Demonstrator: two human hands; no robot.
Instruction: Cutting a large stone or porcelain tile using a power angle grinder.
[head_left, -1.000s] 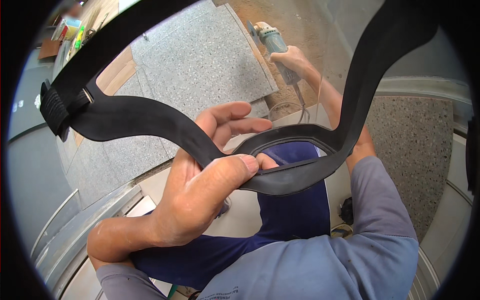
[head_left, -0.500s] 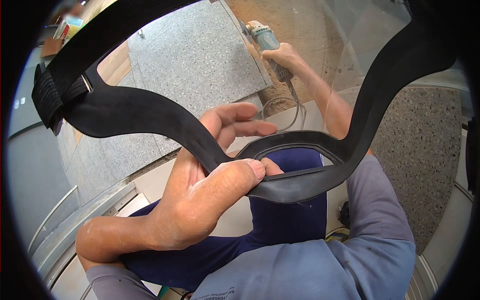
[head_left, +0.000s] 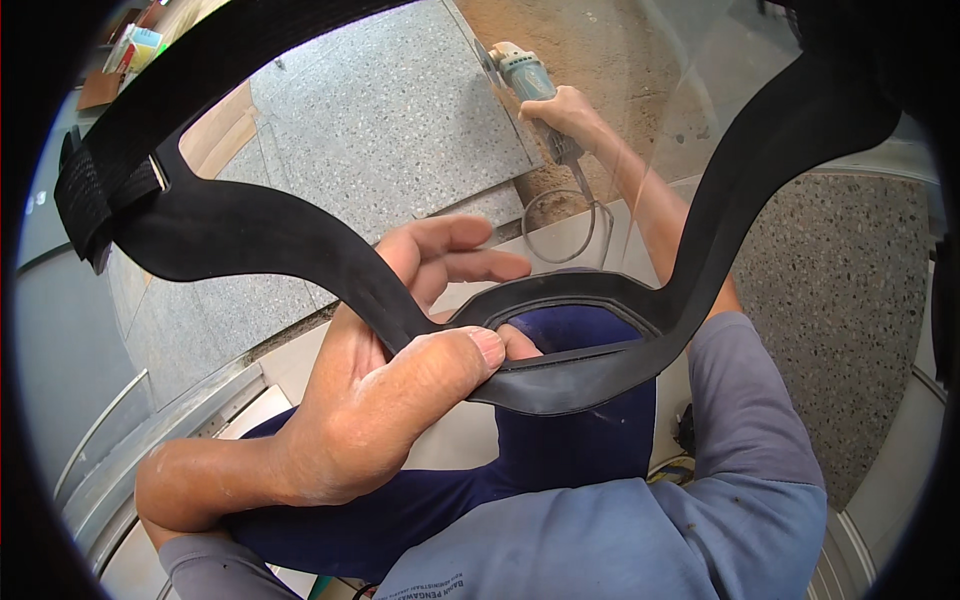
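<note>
A pale terrazzo slab [head_left: 380, 120] lies beside bare brown ground [head_left: 620, 45]. The right hand's [head_left: 565, 112] grip wraps a teal angle grinder [head_left: 527, 78] near the slab's edge; the left hand [head_left: 375, 405] pinches a black mask frame [head_left: 560, 390] above the lap, 2 fingers free. Good handling calls for a steady pinch and the disc away from the cable [head_left: 560, 258]. 1 darker terrazzo panel [head_left: 835, 300] lies at right.

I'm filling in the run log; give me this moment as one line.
left hand: pinching black strapped frame | right hand: gripping corded power tool | nearby: speckled slab
</note>
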